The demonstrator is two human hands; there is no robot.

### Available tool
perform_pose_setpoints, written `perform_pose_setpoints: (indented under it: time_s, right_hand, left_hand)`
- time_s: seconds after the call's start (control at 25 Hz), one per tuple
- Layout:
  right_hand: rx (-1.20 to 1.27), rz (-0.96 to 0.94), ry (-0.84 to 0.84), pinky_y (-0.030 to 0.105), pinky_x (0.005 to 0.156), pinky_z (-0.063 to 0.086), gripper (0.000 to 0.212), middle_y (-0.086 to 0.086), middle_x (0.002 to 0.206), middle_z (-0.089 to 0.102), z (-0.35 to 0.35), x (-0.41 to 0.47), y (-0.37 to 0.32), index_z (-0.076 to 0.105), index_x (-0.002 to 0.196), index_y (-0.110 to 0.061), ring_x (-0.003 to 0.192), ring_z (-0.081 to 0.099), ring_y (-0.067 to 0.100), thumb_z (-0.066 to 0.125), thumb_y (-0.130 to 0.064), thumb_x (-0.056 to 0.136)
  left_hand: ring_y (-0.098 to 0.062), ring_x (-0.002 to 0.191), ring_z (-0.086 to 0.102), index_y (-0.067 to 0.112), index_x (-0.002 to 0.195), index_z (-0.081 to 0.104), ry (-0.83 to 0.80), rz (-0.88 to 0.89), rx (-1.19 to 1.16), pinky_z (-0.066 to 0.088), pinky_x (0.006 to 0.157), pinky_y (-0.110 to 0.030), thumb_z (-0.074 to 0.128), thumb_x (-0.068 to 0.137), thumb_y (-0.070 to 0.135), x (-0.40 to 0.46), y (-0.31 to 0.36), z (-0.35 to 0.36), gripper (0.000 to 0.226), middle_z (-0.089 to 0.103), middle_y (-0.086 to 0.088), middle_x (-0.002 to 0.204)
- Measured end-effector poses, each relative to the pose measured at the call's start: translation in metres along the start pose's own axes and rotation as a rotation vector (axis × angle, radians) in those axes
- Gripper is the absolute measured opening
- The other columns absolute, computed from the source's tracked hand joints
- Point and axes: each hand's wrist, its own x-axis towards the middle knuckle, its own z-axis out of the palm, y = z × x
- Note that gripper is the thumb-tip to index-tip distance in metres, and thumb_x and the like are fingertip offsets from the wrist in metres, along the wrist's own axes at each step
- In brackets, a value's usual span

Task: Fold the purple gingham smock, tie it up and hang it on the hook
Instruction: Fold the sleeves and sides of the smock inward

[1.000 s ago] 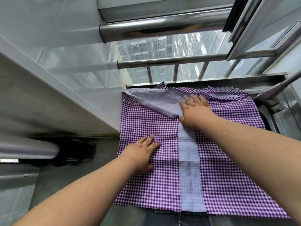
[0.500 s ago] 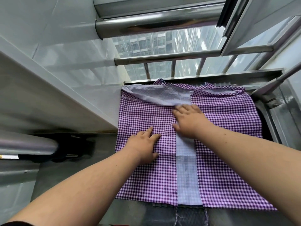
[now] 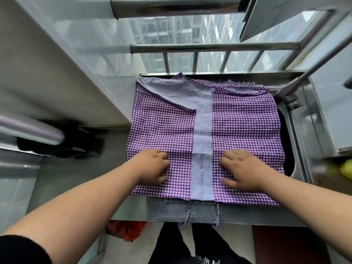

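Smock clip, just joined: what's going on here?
A person is folding a purple gingham smock laid flat over a steel sink by the window. Both side panels are folded in, leaving a pale strip down the middle. The left hand and right hand rest on the near part with fingers curled. Two ties dangle off the front edge. Not tied or hung yet.

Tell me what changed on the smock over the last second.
Both hands slid toward the person, down to the near part of the purple gingham smock. The right hand left the top flap by the pale centre strip; the left hand dropped a shorter way. Each now has its fingers curled into the cloth, one on either side of the strip. The smock stayed spread flat, side panels folded in, ties hanging off the near edge.
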Motion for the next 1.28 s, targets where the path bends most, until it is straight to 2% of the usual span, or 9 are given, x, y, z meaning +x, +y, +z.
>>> perform_pose_setpoints:
  time_s: [0.16, 0.28, 0.4, 0.48, 0.56, 0.72, 0.88, 1.08, 1.28]
  right_hand:
    - [-0.140, -0.119, -0.136, 0.041, 0.079, 0.052, 0.062, -0.003, 0.103, 0.060, 0.028, -0.038, -0.009, 0.061, 0.104, -0.026, 0.090, 0.058, 0.021, 0.051, -0.078, 0.072]
    - [-0.180, -0.100, -0.093, 0.037, 0.065, 0.051, 0.051, -0.006, 0.095, 0.060, 0.040, -0.050, -0.011, 0.061, 0.096, -0.028, 0.081, 0.060, 0.018, 0.050, -0.069, 0.068]
    - [-0.064, 0.019, -0.041, 0.037, 0.070, 0.050, 0.028, -0.006, 0.098, 0.060, 0.047, -0.055, -0.016, 0.059, 0.095, -0.029, 0.087, 0.063, 0.020, 0.056, -0.054, 0.084]
    - [0.053, 0.172, -0.009, 0.039, 0.082, 0.050, 0.018, -0.005, 0.104, 0.059, 0.048, -0.061, -0.021, 0.058, 0.099, -0.029, 0.099, 0.063, 0.022, 0.056, -0.047, 0.094]
    - [0.174, 0.324, 0.078, 0.039, 0.083, 0.050, 0.011, -0.005, 0.104, 0.062, 0.045, -0.066, -0.026, 0.051, 0.095, -0.032, 0.100, 0.064, 0.023, 0.057, -0.041, 0.098]
    - [0.297, 0.531, 0.169, 0.038, 0.073, 0.045, 0.011, 0.002, 0.103, 0.073, 0.035, -0.076, -0.043, 0.049, 0.095, -0.034, 0.093, 0.068, 0.030, 0.059, -0.035, 0.100]
    - [0.289, 0.599, 0.163, 0.038, 0.075, 0.042, 0.014, 0.007, 0.110, 0.074, 0.023, -0.093, -0.068, 0.059, 0.112, -0.029, 0.102, 0.069, 0.035, 0.058, -0.038, 0.102]
    - [0.303, 0.576, 0.088, 0.037, 0.074, 0.046, 0.014, -0.006, 0.093, 0.064, 0.018, -0.119, -0.100, 0.047, 0.095, -0.037, 0.087, 0.063, 0.023, 0.057, -0.044, 0.102]
    - [0.287, 0.498, 0.004, 0.035, 0.075, 0.046, 0.026, -0.013, 0.089, 0.061, 0.004, -0.145, -0.120, 0.043, 0.082, -0.043, 0.084, 0.060, 0.015, 0.061, -0.046, 0.101]
  left_hand:
    - [-0.023, 0.135, 0.049, 0.029, 0.149, 0.043, -0.051, -0.049, -0.097, 0.043, 0.114, -0.041, 0.058, 0.088, 0.069, -0.027, 0.022, 0.028, 0.075, 0.048, 0.001, 0.151]
    - [-0.023, 0.151, 0.034, 0.023, 0.160, 0.031, -0.077, -0.111, -0.102, 0.030, 0.123, -0.038, 0.067, 0.090, 0.053, -0.035, 0.036, 0.040, 0.085, 0.031, -0.003, 0.167]
    - [-0.024, 0.143, 0.045, 0.021, 0.151, 0.046, -0.022, -0.181, -0.043, 0.041, 0.116, -0.040, 0.059, 0.097, 0.033, -0.035, 0.043, 0.044, 0.057, 0.041, -0.004, 0.162]
    - [-0.025, 0.125, 0.058, 0.020, 0.133, 0.060, 0.000, -0.210, 0.053, 0.052, 0.102, -0.043, 0.053, 0.100, 0.026, -0.036, 0.047, 0.041, 0.035, 0.058, -0.003, 0.144]
    - [-0.025, 0.112, 0.064, 0.020, 0.120, 0.065, 0.007, -0.261, 0.063, 0.054, 0.090, -0.041, 0.052, 0.101, 0.021, -0.040, 0.052, 0.034, 0.023, 0.067, -0.002, 0.126]
    - [-0.024, 0.096, 0.065, 0.027, 0.110, 0.059, 0.097, -0.452, -0.233, 0.057, 0.085, -0.040, 0.049, 0.098, 0.016, -0.056, 0.054, 0.029, 0.018, 0.070, -0.002, 0.113]
    - [-0.021, 0.088, 0.061, 0.033, 0.103, 0.055, 0.114, -0.430, -0.320, 0.053, 0.077, -0.039, 0.051, 0.099, 0.024, -0.087, 0.052, 0.031, 0.011, 0.069, 0.001, 0.107]
    - [-0.019, 0.085, 0.055, 0.038, 0.088, 0.048, 0.059, -0.381, -0.347, 0.042, 0.072, -0.035, 0.048, 0.098, 0.022, -0.129, 0.056, 0.033, 0.019, 0.060, 0.006, 0.098]
    - [-0.019, 0.096, 0.055, 0.036, 0.118, 0.061, 0.005, -0.302, -0.382, 0.039, 0.078, -0.032, 0.047, 0.102, 0.019, -0.165, 0.067, 0.022, 0.028, 0.063, 0.001, 0.117]
